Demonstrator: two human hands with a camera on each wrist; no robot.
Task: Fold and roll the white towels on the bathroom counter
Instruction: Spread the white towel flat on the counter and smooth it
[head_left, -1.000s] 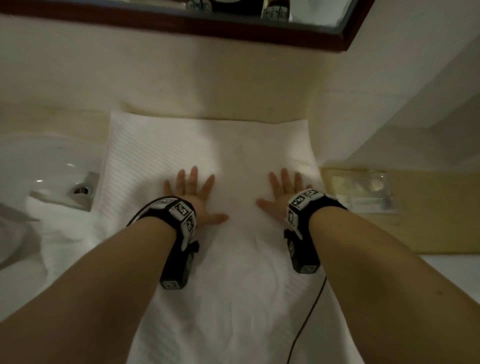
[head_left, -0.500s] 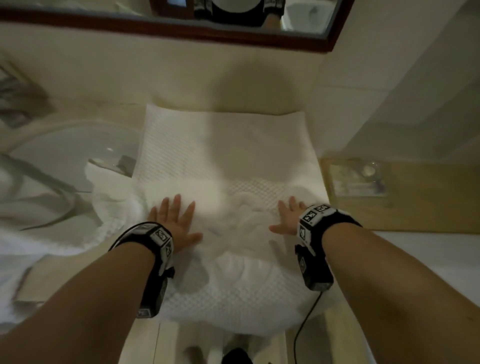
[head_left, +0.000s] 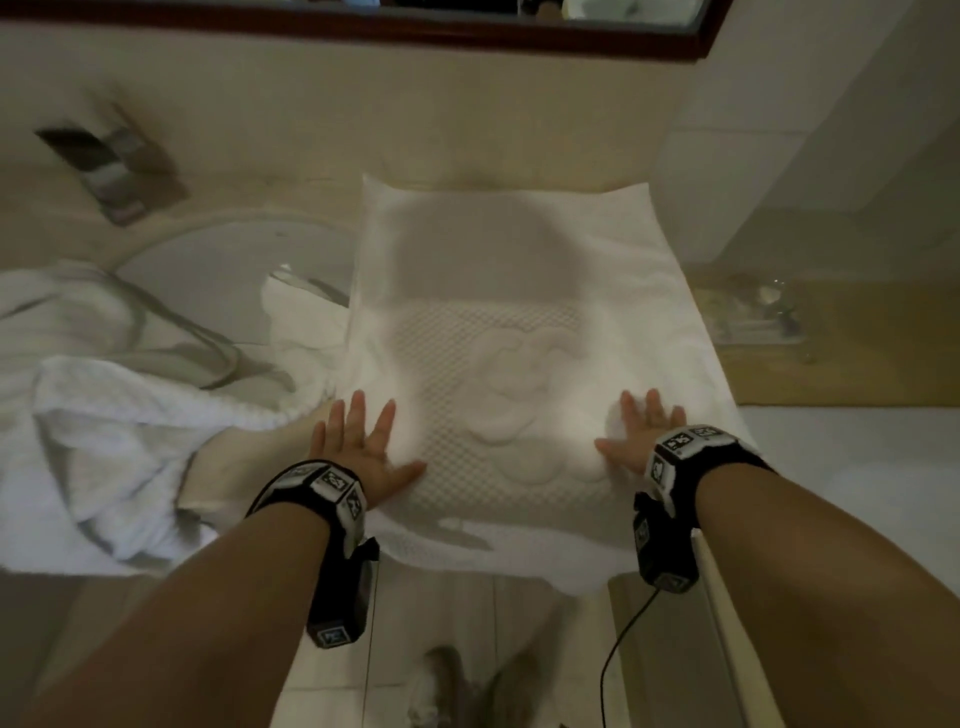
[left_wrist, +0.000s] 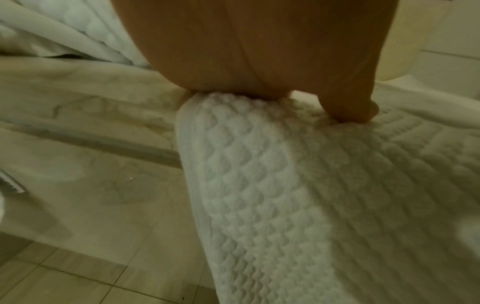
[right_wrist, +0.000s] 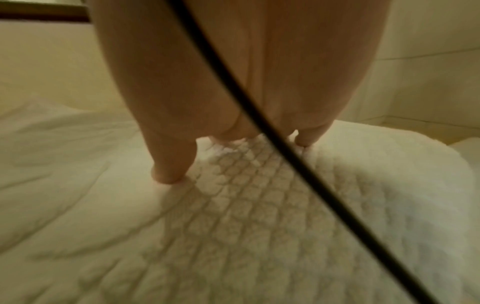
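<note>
A white waffle-textured towel (head_left: 514, 322) lies spread on the counter, its near end hanging over the front edge. My left hand (head_left: 358, 447) lies flat on the towel's near left edge with fingers spread. My right hand (head_left: 641, 436) presses flat on the near right side. In the left wrist view the thumb (left_wrist: 355, 111) rests on the towel (left_wrist: 298, 185) beside its folded edge. In the right wrist view the fingertips (right_wrist: 168, 174) touch the towel (right_wrist: 259, 226). A second white towel (head_left: 104, 441) lies crumpled at the left.
A round sink basin (head_left: 228, 270) sits left of the towel, partly covered by cloth. A clear tray (head_left: 748, 312) stands on the wooden ledge at the right. The wall and a dark mirror frame (head_left: 363, 26) are behind. A black cable (right_wrist: 259, 123) hangs from the right wrist. Floor tiles show below.
Both hands have slid toward me along the towel, from its middle to its near end, staying flat. The view has tilted down, showing the counter's front edge and the floor.
</note>
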